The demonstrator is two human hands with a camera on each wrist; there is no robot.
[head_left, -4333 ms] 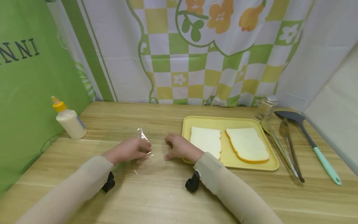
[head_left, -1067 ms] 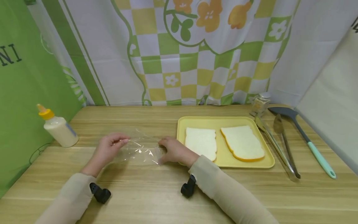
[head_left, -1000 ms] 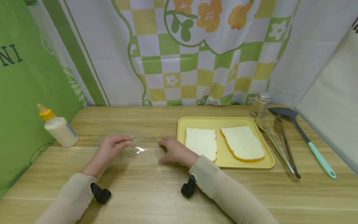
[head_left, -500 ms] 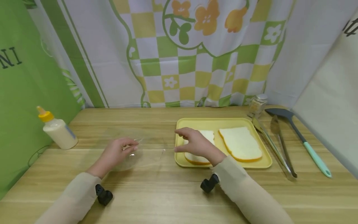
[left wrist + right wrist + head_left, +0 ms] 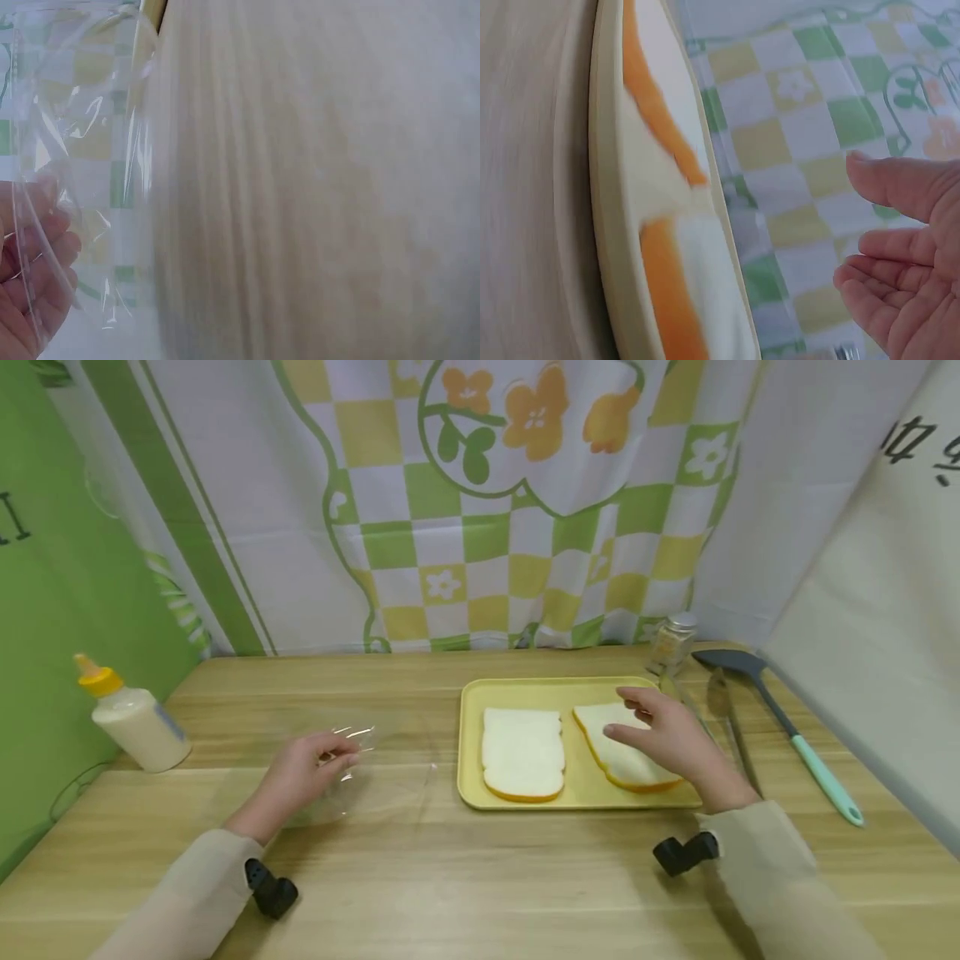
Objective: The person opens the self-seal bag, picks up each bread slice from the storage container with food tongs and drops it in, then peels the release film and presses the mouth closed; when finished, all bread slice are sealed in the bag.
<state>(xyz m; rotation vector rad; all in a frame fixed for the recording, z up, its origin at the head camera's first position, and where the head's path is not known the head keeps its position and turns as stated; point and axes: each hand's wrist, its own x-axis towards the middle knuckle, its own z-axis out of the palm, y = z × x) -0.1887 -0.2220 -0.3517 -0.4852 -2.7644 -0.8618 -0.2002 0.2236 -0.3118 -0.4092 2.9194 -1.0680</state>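
My left hand (image 5: 300, 774) pinches a clear plastic bag (image 5: 401, 768) between thumb and fingers over the left part of the wooden table. In the left wrist view the transparent film of the bag (image 5: 90, 142) hangs past the fingertips. My right hand (image 5: 675, 742) hovers above the right side of a yellow tray (image 5: 517, 693), fingers loosely bent and thumb apart, holding nothing. On that tray lie two bread slices with orange-brown crusts: the left slice (image 5: 522, 752) shows whole, while the hand partly covers the right slice (image 5: 596, 722).
Right of the tray are metal tongs (image 5: 722, 703), partly hidden by my right hand, and a dark spatula with a mint handle (image 5: 825, 777). A small glass jar (image 5: 672, 645) stands behind. A yellow-capped squeeze bottle (image 5: 138, 727) stands at the far left.
My right hand has let go of the bag and moved right, passing over the left bread slice to the right one. The left hand keeps its hold on the bag.
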